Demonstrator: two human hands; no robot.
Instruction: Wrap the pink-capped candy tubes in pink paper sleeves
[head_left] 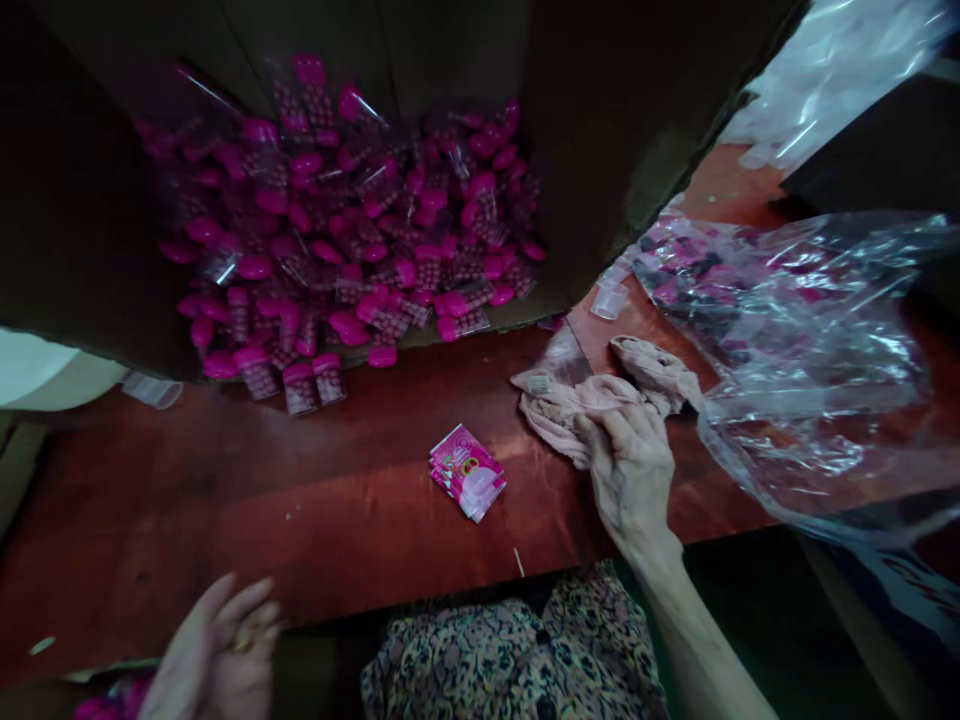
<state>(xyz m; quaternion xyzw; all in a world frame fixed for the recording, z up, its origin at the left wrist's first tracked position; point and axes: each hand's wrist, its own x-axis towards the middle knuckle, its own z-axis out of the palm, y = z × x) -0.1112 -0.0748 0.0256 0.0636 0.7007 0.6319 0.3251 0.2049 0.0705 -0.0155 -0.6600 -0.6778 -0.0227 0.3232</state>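
My right hand rests on a crumpled pale pink cloth, fingers curled into its folds at the table's right side. At the lower left, my left hand is held palm upward with its fingers apart, a ring on one of them, and nothing in it. Between the hands lies a small stack of pink printed cards or packets. Behind it, many small clear containers with pink caps and pink beads are heaped in an open cardboard box tipped toward me.
A clear plastic bag with pink pieces spreads over the right side of the reddish table. Small clear cups lie near the box edge. More pink items show below the table at lower left. Another white plastic bag stands upper right.
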